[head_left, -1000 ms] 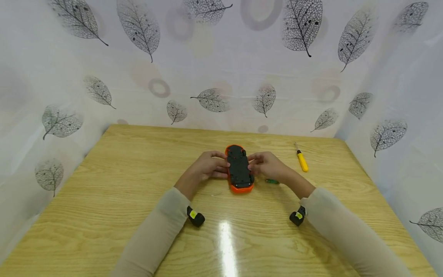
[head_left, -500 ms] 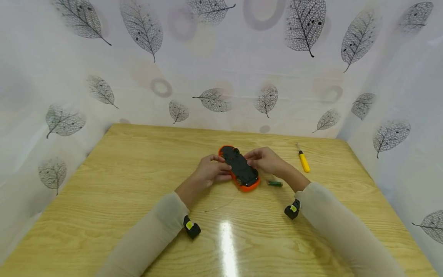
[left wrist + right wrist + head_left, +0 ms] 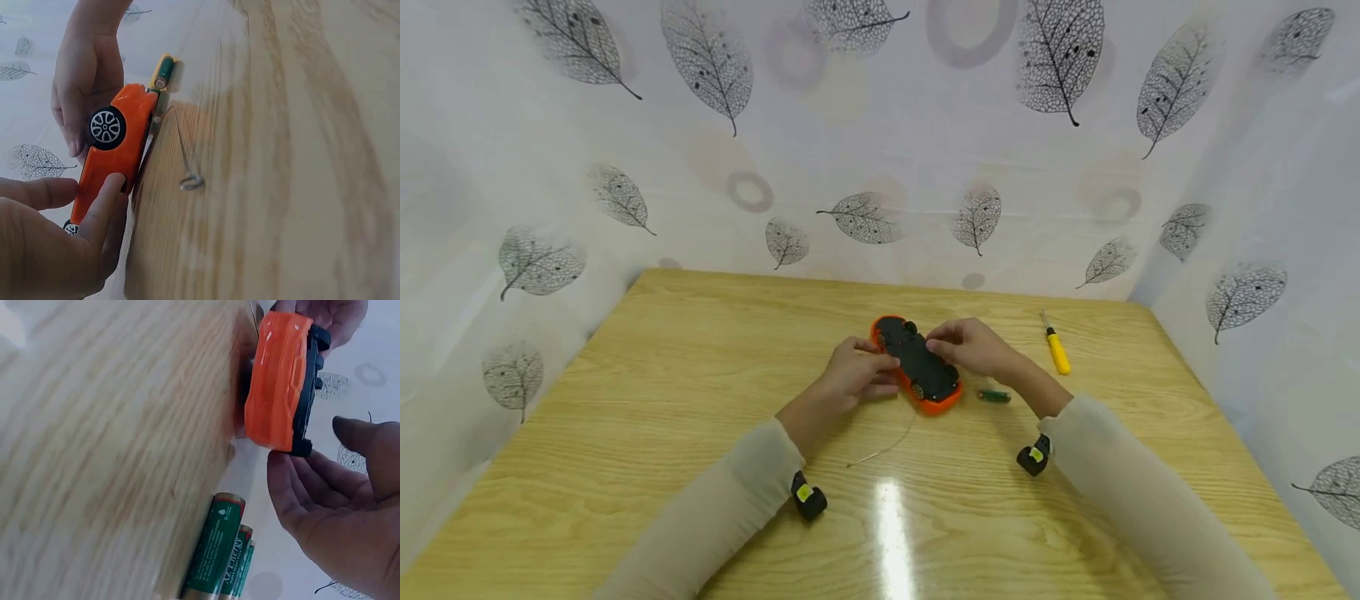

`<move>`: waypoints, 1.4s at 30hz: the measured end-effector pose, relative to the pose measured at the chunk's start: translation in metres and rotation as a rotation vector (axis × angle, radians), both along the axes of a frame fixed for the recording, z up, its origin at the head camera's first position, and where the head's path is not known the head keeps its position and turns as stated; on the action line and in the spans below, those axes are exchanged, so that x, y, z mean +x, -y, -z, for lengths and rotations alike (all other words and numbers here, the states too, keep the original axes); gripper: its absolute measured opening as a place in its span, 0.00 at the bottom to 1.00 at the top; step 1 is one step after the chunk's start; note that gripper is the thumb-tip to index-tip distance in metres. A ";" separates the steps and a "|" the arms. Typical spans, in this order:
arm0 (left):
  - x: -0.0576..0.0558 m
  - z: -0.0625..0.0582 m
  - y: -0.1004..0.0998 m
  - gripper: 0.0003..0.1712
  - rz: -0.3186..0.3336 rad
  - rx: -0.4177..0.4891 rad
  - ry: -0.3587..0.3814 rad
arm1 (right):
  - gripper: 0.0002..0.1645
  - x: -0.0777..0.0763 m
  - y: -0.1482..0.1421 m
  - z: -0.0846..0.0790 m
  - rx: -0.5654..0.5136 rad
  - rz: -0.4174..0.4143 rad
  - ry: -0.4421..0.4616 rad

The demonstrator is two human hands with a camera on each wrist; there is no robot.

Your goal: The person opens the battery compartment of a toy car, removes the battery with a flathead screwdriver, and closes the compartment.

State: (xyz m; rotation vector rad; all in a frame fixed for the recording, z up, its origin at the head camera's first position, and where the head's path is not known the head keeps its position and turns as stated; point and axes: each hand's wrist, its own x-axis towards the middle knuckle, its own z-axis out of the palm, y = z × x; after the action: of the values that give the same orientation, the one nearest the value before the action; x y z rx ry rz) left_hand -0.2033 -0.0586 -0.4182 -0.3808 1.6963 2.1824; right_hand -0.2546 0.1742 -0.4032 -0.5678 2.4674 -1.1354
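An orange toy car (image 3: 921, 361) lies upside down, tilted, its black underside up in the head view. My left hand (image 3: 855, 375) pinches its left side between thumb and fingers, and the left wrist view shows the fingers on the orange body. My right hand (image 3: 973, 346) is at the opposite side. In the right wrist view its fingertips (image 3: 281, 465) touch the car's edge while the thumb stands apart. A thin wire (image 3: 182, 140) with a looped end extends from beneath the car onto the table.
Green batteries (image 3: 215, 547), three in the right wrist view, lie on the table right of the car. A yellow-handled screwdriver (image 3: 1059, 354) lies farther right. A leaf-patterned cloth (image 3: 880, 150) rises behind the wooden table (image 3: 700, 333). Cameras sit on both wrists.
The car has turned so its near end swings right and its far end left, and its underside tilts. More of the wire and battery now shows. Over the last half second little moves.
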 end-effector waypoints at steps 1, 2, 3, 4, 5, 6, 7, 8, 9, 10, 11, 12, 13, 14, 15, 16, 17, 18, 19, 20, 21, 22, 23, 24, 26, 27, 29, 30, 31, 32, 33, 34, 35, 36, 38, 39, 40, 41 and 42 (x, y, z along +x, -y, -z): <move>-0.001 0.000 0.001 0.30 0.002 -0.010 -0.001 | 0.25 0.002 0.001 0.000 0.027 -0.009 -0.030; -0.002 0.000 0.002 0.30 0.004 -0.020 -0.001 | 0.27 0.003 0.001 0.000 0.052 -0.021 -0.060; -0.003 0.000 0.003 0.30 0.003 -0.032 0.002 | 0.29 0.005 0.001 0.001 0.074 -0.033 -0.086; -0.005 0.000 0.004 0.30 0.000 -0.043 0.002 | 0.32 0.007 0.002 0.000 0.090 -0.042 -0.104; -0.007 -0.001 0.006 0.31 -0.003 -0.052 0.000 | 0.34 0.009 0.002 0.000 0.101 -0.049 -0.123; -0.009 -0.001 0.008 0.30 -0.005 -0.060 -0.001 | 0.37 0.010 0.002 0.000 0.106 -0.052 -0.131; -0.012 -0.001 0.009 0.30 -0.008 -0.072 -0.002 | 0.39 0.012 0.003 0.000 0.104 -0.054 -0.126; -0.014 -0.002 0.011 0.30 -0.007 -0.086 -0.003 | 0.41 0.014 0.003 0.000 0.104 -0.057 -0.126; -0.017 -0.003 0.013 0.30 -0.008 -0.104 -0.005 | 0.43 0.015 0.003 0.000 0.102 -0.060 -0.124; -0.020 -0.003 0.015 0.30 -0.005 -0.121 -0.010 | 0.45 0.017 0.003 0.000 0.102 -0.065 -0.124; -0.023 -0.005 0.017 0.29 0.001 -0.146 -0.014 | 0.46 0.018 0.003 0.001 0.105 -0.072 -0.127; -0.026 -0.006 0.018 0.28 0.005 -0.170 -0.013 | 0.47 0.019 0.004 0.001 0.103 -0.075 -0.124; -0.029 -0.007 0.020 0.27 0.009 -0.195 -0.016 | 0.48 0.020 0.004 0.001 0.105 -0.081 -0.127; -0.032 -0.008 0.022 0.26 0.012 -0.219 -0.021 | 0.49 0.021 0.005 0.001 0.104 -0.088 -0.132; -0.035 -0.008 0.024 0.25 0.014 -0.240 -0.025 | 0.49 0.022 0.006 0.001 0.100 -0.093 -0.134; -0.038 -0.009 0.025 0.24 0.023 -0.262 -0.031 | 0.50 0.023 0.006 0.000 0.102 -0.094 -0.136; -0.041 -0.009 0.027 0.23 0.032 -0.279 -0.036 | 0.51 0.024 0.007 0.000 0.104 -0.095 -0.138; -0.044 -0.009 0.028 0.23 0.042 -0.299 -0.048 | 0.52 0.025 0.008 -0.001 0.107 -0.095 -0.140; -0.047 -0.009 0.029 0.22 0.059 -0.330 -0.066 | 0.53 0.026 0.008 -0.001 0.119 -0.097 -0.147; -0.050 -0.010 0.030 0.23 0.082 -0.362 -0.088 | 0.54 0.027 0.009 -0.002 0.129 -0.099 -0.153; -0.053 -0.010 0.032 0.23 0.109 -0.394 -0.107 | 0.55 0.027 0.010 -0.002 0.141 -0.099 -0.160; -0.056 -0.011 0.032 0.24 0.134 -0.421 -0.129 | 0.55 0.027 0.010 -0.002 0.154 -0.099 -0.168; -0.059 -0.011 0.033 0.24 0.159 -0.448 -0.150 | 0.56 0.027 0.011 -0.002 0.167 -0.101 -0.177; -0.062 -0.012 0.034 0.25 0.186 -0.472 -0.170 | 0.56 0.027 0.011 -0.002 0.179 -0.102 -0.183; -0.069 -0.012 0.036 0.25 0.234 -0.485 -0.191 | 0.57 0.027 0.013 -0.002 0.191 -0.106 -0.192; -0.071 -0.011 0.037 0.25 0.256 -0.481 -0.195 | 0.57 0.027 0.013 -0.002 0.195 -0.107 -0.195; -0.076 -0.010 0.038 0.24 0.299 -0.459 -0.196 | 0.56 0.027 0.014 -0.002 0.198 -0.114 -0.200; -0.078 -0.009 0.039 0.23 0.317 -0.441 -0.194 | 0.56 0.027 0.014 -0.002 0.198 -0.119 -0.204; -0.079 -0.008 0.040 0.22 0.333 -0.426 -0.192 | 0.55 0.027 0.015 -0.002 0.194 -0.124 -0.208; -0.080 -0.008 0.041 0.21 0.346 -0.414 -0.192 | 0.54 0.027 0.015 -0.002 0.192 -0.127 -0.212; -0.080 -0.007 0.042 0.21 0.357 -0.399 -0.191 | 0.53 0.027 0.015 -0.002 0.187 -0.131 -0.215; -0.081 -0.006 0.042 0.21 0.361 -0.384 -0.188 | 0.52 0.027 0.016 -0.002 0.183 -0.137 -0.223; -0.081 -0.006 0.043 0.20 0.364 -0.370 -0.186 | 0.51 0.028 0.016 -0.002 0.181 -0.140 -0.231; -0.081 -0.005 0.044 0.20 0.365 -0.365 -0.186 | 0.50 0.028 0.017 -0.002 0.182 -0.142 -0.244; -0.081 -0.005 0.044 0.20 0.365 -0.362 -0.192 | 0.47 0.028 0.018 -0.001 0.201 -0.142 -0.272; -0.080 -0.005 0.045 0.21 0.363 -0.361 -0.192 | 0.46 0.029 0.019 0.000 0.225 -0.138 -0.292; -0.080 -0.005 0.045 0.21 0.362 -0.365 -0.194 | 0.45 0.030 0.020 0.001 0.254 -0.132 -0.308; -0.080 -0.004 0.045 0.21 0.362 -0.369 -0.197 | 0.44 0.032 0.021 0.001 0.284 -0.126 -0.324; -0.080 -0.004 0.045 0.21 0.361 -0.372 -0.199 | 0.43 0.033 0.023 0.001 0.318 -0.120 -0.339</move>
State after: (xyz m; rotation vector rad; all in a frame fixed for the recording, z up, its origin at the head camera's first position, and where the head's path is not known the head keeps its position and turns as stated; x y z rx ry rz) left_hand -0.2830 -0.1036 -0.4141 0.0574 2.0947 1.6935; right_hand -0.2212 0.1515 -0.4046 -0.8534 2.7754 -0.6215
